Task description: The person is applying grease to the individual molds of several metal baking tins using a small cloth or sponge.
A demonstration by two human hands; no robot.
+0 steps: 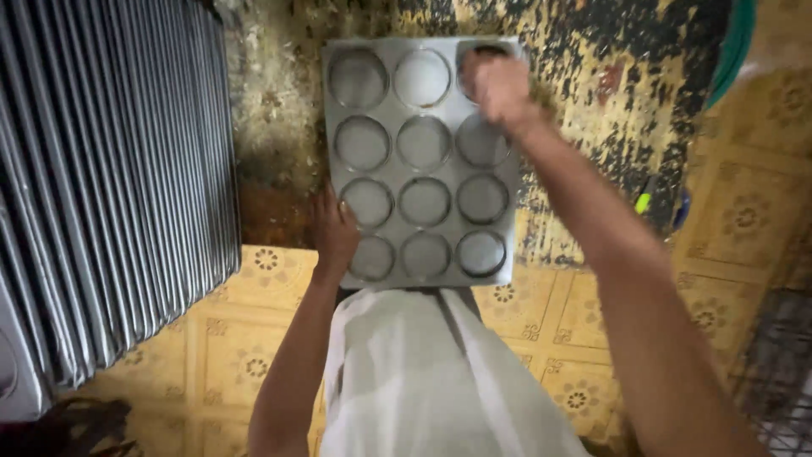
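- Head view, looking straight down: your left hand [334, 233] sits on the left edge of a grey metal muffin tray [423, 161], near its lower corner. Fingers are curled over the rim, steadying the tray.
- Your right hand [499, 89] is over the tray's top right cup. It is blurred and bunched into a loose fist; you cannot tell whether anything is pinched inside it.
- Tray position: flat on the floor directly ahead of you, long side running away from you, near edge just past your white apron [423, 372].
- Tray layout: twelve round cups, three across and four deep. Cups look shallow with dark rims and pale grey bottoms. The top right cup is partly hidden by the right hand.
- Floor under the tray's far half: a worn, blackened patch [592, 51] with flaking yellow. Under the near half: yellow patterned floor covering [254, 338] with small flower motifs.
- Left of frame: a stack of grey metal sheets [110, 169] standing on edge, ribs running front to back, just beside the tray but apart from it.
- Right of tray: a small green and blue object [647, 201] on the dark floor, too small to identify.
- Lower right corner: a dark wire mesh [778, 389], partly cut off.
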